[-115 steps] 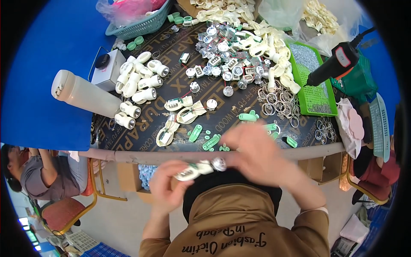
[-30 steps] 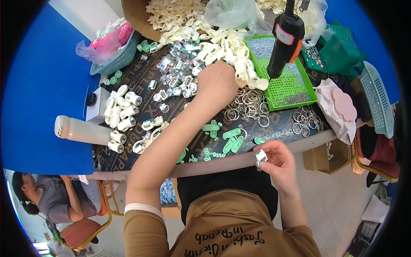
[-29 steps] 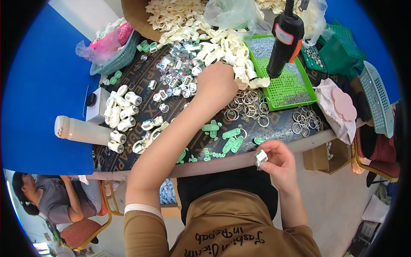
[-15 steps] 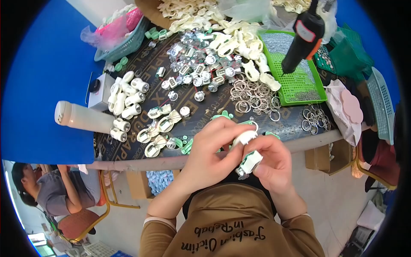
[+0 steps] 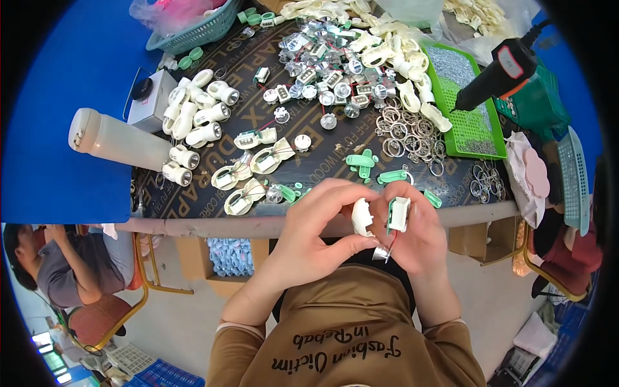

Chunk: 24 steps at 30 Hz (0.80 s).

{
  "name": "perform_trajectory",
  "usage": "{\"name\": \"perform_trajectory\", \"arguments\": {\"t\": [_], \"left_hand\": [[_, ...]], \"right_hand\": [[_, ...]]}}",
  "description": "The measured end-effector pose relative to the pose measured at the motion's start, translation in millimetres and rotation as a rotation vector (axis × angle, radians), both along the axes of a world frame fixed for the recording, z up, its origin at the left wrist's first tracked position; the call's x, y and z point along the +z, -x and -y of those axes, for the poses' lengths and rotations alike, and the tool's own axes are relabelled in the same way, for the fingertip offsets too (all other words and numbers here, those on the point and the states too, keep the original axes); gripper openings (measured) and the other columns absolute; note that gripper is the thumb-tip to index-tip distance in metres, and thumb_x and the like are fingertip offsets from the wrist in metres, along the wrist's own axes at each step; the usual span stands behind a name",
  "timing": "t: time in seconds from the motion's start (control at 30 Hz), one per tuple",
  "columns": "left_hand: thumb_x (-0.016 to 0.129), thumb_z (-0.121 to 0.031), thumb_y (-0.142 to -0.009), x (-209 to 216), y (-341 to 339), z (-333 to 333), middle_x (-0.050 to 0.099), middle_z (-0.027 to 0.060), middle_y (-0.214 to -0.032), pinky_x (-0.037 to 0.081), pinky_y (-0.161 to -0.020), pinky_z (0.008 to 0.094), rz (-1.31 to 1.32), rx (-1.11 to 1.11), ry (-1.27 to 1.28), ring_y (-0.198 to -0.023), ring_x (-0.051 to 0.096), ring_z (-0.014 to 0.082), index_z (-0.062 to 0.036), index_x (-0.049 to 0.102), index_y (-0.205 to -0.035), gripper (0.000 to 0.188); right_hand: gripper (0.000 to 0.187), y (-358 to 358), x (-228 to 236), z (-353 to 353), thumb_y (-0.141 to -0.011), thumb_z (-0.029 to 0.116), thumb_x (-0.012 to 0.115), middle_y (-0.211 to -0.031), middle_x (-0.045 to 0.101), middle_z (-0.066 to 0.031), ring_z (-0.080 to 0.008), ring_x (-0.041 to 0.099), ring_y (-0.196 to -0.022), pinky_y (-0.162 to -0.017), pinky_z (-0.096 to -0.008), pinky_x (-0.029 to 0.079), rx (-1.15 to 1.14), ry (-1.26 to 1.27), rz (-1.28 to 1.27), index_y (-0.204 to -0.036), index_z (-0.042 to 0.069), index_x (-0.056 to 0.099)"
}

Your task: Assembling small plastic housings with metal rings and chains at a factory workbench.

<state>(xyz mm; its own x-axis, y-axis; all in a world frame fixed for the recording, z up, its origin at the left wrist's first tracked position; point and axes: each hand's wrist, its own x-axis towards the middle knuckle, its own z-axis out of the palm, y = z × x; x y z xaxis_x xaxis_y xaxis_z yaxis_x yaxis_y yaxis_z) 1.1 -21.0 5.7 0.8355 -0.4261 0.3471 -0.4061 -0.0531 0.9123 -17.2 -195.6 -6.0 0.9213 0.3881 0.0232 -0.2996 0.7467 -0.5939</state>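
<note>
Between the thumb and fingers of my left hand [image 5: 313, 240] is a cream plastic shell half [image 5: 360, 218], its notched edge facing right. My right hand [image 5: 422, 242] holds a small white module with a green circuit board [image 5: 398, 214], close beside the shell but apart from it. A red wire runs down from the module to a clear lamp reflector [image 5: 381, 253], which hangs below between my hands. On the table just beyond my fingers lie green plastic strips [image 5: 392, 176] and a cross-shaped stack of green pieces [image 5: 362, 162].
Part-filled shells [image 5: 248, 164] and finished white flashlights [image 5: 206, 113] lie left, near a pale bottle [image 5: 119, 143]. Lamp modules [image 5: 329, 80] are heaped beyond, with key rings [image 5: 412, 135] to their right. A black electric screwdriver [image 5: 498, 74] hangs over a green tray [image 5: 474, 148]. A co-worker [image 5: 77, 271] sits left.
My view has shifted, so the table things sit differently. The module has turned upright and come level with the shell. The shell has tilted upright, and the reflector now hangs free on its wire.
</note>
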Motion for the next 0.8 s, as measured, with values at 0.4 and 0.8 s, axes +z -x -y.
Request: {"name": "perform_trajectory", "arguments": {"t": [0.4, 0.8], "left_hand": [[0.071, 0.007, -0.067, -16, 25, -2, 0.053, 0.0115, -0.111, 0.051, -0.083, 0.0301, -0.267, 0.105, 0.431, -0.097, 0.057, 0.018, 0.0021, 0.052, -0.115, 0.052], [0.074, 0.004, -0.064, -10, 27, -3, 0.055, 0.0161, -0.11, 0.052, -0.077, 0.0274, -0.093, 0.138, 0.352, -0.093, 0.059, 0.0186, 0.006, 0.053, -0.115, 0.055]], "right_hand": [[0.023, -10, 38, -2, -0.076, 0.0, 0.062, -0.086, 0.062, -0.0053, -0.0102, 0.055, -0.069, -0.06, -0.0227, 0.044, -0.203, 0.902, 0.477, -0.099, -0.001, 0.06], [0.023, -13, 45, -6, -0.068, 0.004, 0.071, -0.074, 0.061, -0.005, -0.0133, 0.054, -0.059, -0.051, -0.024, 0.043, -0.242, 1.062, 0.646, -0.089, 0.004, 0.062]]}}
